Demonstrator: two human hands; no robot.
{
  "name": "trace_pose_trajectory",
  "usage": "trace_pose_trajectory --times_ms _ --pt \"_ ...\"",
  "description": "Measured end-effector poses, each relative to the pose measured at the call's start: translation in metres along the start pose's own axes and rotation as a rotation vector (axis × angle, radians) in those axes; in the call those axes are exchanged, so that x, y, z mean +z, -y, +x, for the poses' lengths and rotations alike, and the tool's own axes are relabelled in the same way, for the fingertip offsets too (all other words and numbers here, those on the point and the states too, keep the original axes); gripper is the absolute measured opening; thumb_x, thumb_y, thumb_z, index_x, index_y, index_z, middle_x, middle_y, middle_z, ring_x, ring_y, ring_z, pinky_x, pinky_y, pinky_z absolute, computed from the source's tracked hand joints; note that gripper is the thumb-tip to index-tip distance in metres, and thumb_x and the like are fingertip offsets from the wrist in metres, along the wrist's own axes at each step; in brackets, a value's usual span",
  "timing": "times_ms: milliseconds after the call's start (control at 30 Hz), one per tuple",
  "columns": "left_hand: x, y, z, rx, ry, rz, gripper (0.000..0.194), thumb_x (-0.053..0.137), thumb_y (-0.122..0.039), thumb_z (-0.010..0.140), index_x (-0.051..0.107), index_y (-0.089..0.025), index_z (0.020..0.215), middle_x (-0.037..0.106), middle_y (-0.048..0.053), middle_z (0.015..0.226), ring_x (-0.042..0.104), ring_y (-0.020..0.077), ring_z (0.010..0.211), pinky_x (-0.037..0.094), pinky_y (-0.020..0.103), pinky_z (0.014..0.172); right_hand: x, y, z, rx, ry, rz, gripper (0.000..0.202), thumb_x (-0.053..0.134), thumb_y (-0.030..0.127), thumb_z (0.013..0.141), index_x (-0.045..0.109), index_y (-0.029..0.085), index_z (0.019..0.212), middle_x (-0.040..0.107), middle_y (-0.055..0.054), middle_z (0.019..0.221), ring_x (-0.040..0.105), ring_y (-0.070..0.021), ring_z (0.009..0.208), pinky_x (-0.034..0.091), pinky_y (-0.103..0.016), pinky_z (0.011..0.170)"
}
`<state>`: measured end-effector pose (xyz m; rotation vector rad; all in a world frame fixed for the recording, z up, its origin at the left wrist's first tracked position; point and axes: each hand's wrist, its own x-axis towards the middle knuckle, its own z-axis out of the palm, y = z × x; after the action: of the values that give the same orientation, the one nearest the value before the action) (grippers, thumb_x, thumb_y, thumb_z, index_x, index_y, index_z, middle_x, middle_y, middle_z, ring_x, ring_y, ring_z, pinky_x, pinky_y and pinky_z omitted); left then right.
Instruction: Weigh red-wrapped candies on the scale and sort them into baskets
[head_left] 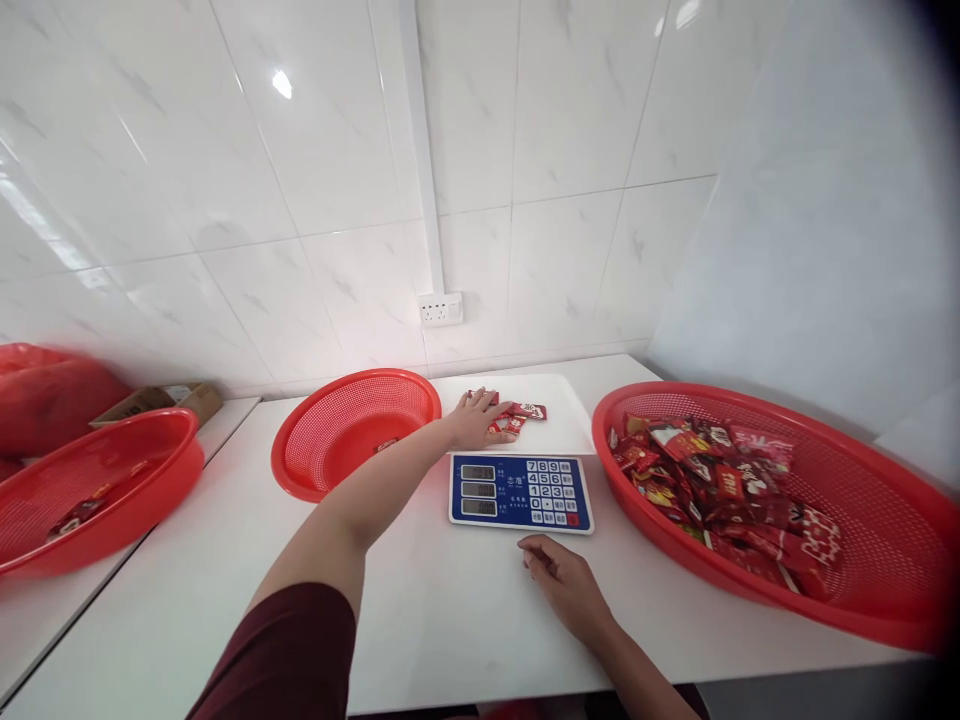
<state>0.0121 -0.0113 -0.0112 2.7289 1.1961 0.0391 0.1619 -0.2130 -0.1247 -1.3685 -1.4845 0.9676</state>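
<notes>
My left hand (472, 421) reaches over the white pan of a digital scale (565, 410), fingers spread on top of several small red snack packets (528, 411). Those packets lie partly hidden under the fingers. The scale's blue keypad panel (517, 492) faces me, with figures on its display too faint to read surely. In front of that panel, my right hand (568, 588) rests on the white table, its fingers loosely curled in and nothing visible in them. To its right stands a large red basket (892, 545) with many mixed snack packets (727, 480).
Left of the scale sits a red basket (322, 440) with one small packet inside. Farther left are another red basket (161, 480) holding a few packets, a cardboard box (202, 402) and a red bag (56, 400). A tiled wall with a socket (441, 309) borders the table.
</notes>
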Motion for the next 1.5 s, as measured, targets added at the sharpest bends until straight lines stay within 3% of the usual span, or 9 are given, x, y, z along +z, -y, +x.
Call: trace_pose_trajectory --times_ms 133,233,567,833,1000,1100,1233,1367,1500 --pt "0.004 0.001 0.026 -0.001 -0.148 0.054 0.059 0.033 -0.063 0.086 0.047 -0.028 0.130 0.043 0.009 0.137 0.035 0.0268 0.128 0.027 0.043 0.106 0.000 0.003 0.000 -0.005 -0.020 0.029 0.020 0.054 0.037 0.076 0.066 0.022 0.083 0.066 -0.002 0.070 0.061 -0.0178 0.063 0.051 -0.029 0.060" --pt "0.002 -0.001 0.035 -0.010 -0.201 0.107 0.050 0.033 -0.058 0.088 0.059 -0.022 0.112 0.054 0.011 0.120 0.045 0.0271 0.115 0.036 0.040 0.097 0.000 0.003 0.001 0.001 -0.018 0.045 0.019 0.053 0.035 0.076 0.065 0.021 0.082 0.067 -0.003 0.071 0.061 -0.0175 0.064 0.050 -0.029 0.060" --pt "-0.008 -0.004 0.030 -0.124 -0.156 0.019 0.025 0.044 -0.041 0.088 0.054 -0.021 0.099 0.059 0.006 0.103 0.059 0.0199 0.088 0.044 0.030 0.073 0.001 0.005 0.000 0.023 -0.004 0.005 0.021 0.051 0.036 0.076 0.064 0.021 0.082 0.066 -0.002 0.071 0.061 -0.0178 0.065 0.050 -0.029 0.062" --pt "-0.063 0.038 -0.013 -0.269 -0.436 -0.075 0.020 0.047 -0.038 0.087 0.054 -0.020 0.092 0.063 0.006 0.095 0.058 0.0178 0.083 0.043 0.027 0.071 0.001 0.002 0.000 0.003 -0.007 0.000 0.020 0.051 0.035 0.077 0.064 0.022 0.083 0.067 -0.002 0.072 0.061 -0.0181 0.065 0.050 -0.030 0.061" --pt "-0.082 0.074 -0.058 -0.487 -0.319 -0.013 0.035 0.039 -0.050 0.088 0.058 -0.021 0.094 0.067 0.007 0.091 0.061 0.0214 0.084 0.044 0.029 0.070 0.001 0.001 0.001 0.009 0.024 -0.022 0.023 0.048 0.036 0.077 0.064 0.021 0.085 0.066 -0.002 0.072 0.060 -0.0177 0.065 0.049 -0.030 0.062" --pt "-0.072 0.073 -0.064 -0.486 -0.240 0.046 0.042 0.037 -0.053 0.088 0.060 -0.022 0.106 0.065 0.010 0.110 0.055 0.0261 0.108 0.042 0.035 0.087 0.000 0.000 0.002 0.013 0.037 -0.029 0.023 0.048 0.036 0.077 0.064 0.022 0.084 0.066 -0.002 0.073 0.061 -0.0184 0.067 0.049 -0.030 0.062" --pt "-0.042 0.043 -0.037 -0.262 -0.190 -0.002 0.059 0.031 -0.059 0.088 0.038 -0.025 0.136 0.036 0.010 0.147 0.027 0.0247 0.137 0.024 0.042 0.108 0.000 -0.001 0.002 -0.002 0.018 -0.029 0.021 0.050 0.036 0.077 0.065 0.022 0.084 0.068 -0.003 0.075 0.062 -0.0190 0.068 0.050 -0.030 0.063" --pt "-0.010 0.004 0.008 -0.240 -0.050 -0.096 0.078 0.031 -0.075 0.078 0.022 -0.033 0.144 0.014 0.009 0.155 0.009 0.0322 0.142 0.019 0.058 0.106 0.002 -0.002 0.001 -0.001 -0.014 -0.015 0.021 0.052 0.039 0.077 0.065 0.023 0.083 0.066 -0.002 0.070 0.061 -0.0185 0.063 0.050 -0.030 0.060" --pt "0.011 -0.027 0.041 -0.151 -0.033 -0.074 0.079 0.033 -0.079 0.074 0.028 -0.037 0.141 0.021 0.010 0.153 0.013 0.0390 0.139 0.020 0.062 0.103 0.004 -0.003 0.001 -0.006 -0.020 -0.029 0.021 0.050 0.038 0.077 0.065 0.023 0.083 0.066 -0.001 0.069 0.061 -0.0184 0.063 0.050 -0.030 0.059"
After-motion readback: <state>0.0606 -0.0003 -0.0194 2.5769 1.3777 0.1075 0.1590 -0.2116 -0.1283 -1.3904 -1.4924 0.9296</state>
